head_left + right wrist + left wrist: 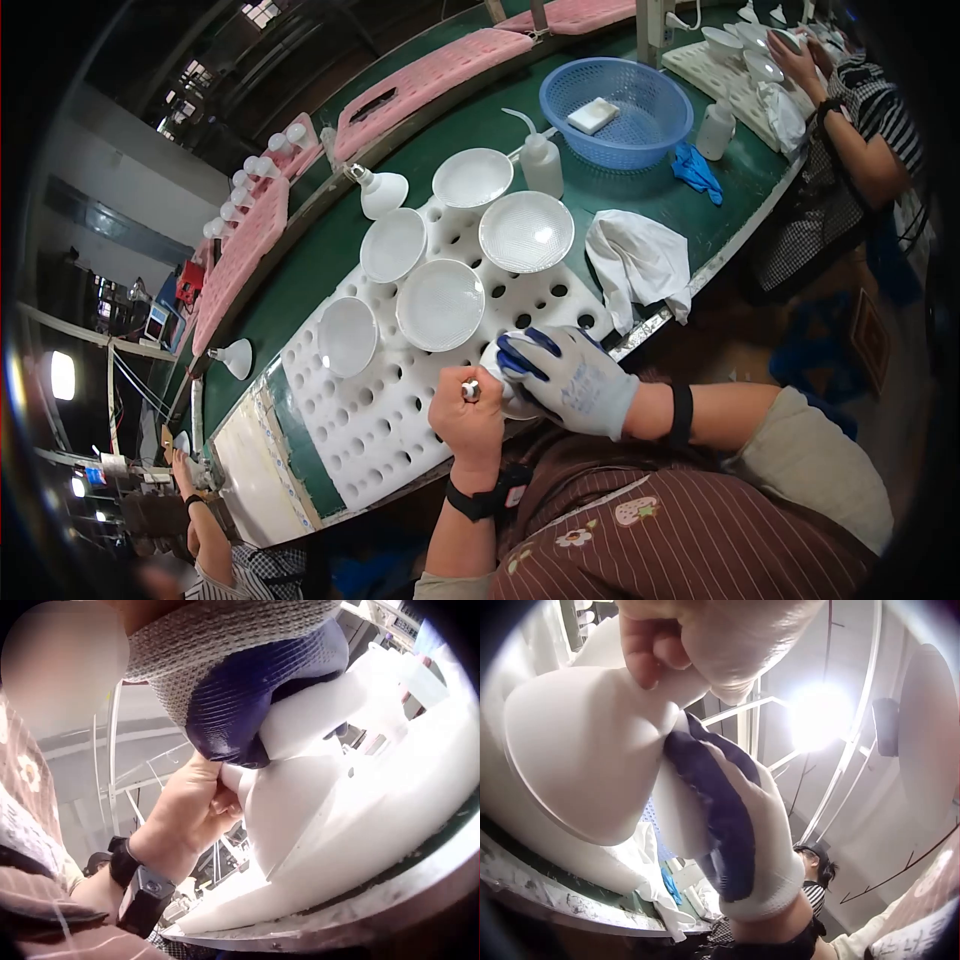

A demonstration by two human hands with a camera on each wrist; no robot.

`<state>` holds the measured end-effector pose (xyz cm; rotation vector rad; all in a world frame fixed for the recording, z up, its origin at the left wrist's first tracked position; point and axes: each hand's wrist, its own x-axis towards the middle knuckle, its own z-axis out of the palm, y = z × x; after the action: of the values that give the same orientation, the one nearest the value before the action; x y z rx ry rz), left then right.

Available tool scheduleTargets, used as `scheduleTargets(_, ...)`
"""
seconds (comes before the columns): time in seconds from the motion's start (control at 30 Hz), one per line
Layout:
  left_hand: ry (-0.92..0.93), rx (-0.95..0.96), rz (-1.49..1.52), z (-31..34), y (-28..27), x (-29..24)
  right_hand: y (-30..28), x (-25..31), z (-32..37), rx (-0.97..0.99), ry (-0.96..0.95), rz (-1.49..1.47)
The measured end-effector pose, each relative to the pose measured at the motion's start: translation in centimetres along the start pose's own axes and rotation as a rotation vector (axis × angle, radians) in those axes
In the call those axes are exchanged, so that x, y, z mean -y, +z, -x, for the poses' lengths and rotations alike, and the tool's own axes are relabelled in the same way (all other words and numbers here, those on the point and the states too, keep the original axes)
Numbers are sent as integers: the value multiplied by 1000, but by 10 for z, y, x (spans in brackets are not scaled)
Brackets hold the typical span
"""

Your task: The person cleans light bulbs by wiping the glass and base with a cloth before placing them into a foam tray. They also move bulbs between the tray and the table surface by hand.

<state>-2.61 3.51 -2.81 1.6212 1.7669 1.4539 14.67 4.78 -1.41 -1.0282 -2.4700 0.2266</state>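
The bare left hand (468, 425) grips the neck of a white lamp, whose metal cap (471, 391) sticks out of the fist. In the left wrist view the lamp's wide white shell (581, 750) flares out below the left hand (727, 637). Blue-palmed and gloved, the right hand (580, 390) curls round a smooth white piece (319, 712) against the lamp (281, 810); whether it is a pad or cloth I cannot tell. Its fingers largely cover this piece.
Several white lamps, such as one at centre (440, 305), stand face up in a holed foam board (350, 455). Beyond are a squeeze bottle (542, 165), a blue basket (665, 140), a white cloth (640, 260) and a blue glove (697, 173). Other people work at both sides.
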Motion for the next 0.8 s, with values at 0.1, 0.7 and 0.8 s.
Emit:
scheduleTargets(0.1, 65, -29, -39, -1, 1, -11, -1, 2, 25, -58, -66, 94)
scheduleTargets(0.7, -192, -10, 219, -6, -10, -3, -22, -20, 26, -109, -65, -57)
scheduleTargets(0.8, 52, 40, 26, 2, -9, 12, -26, -11, -3, -146, -67, -100)
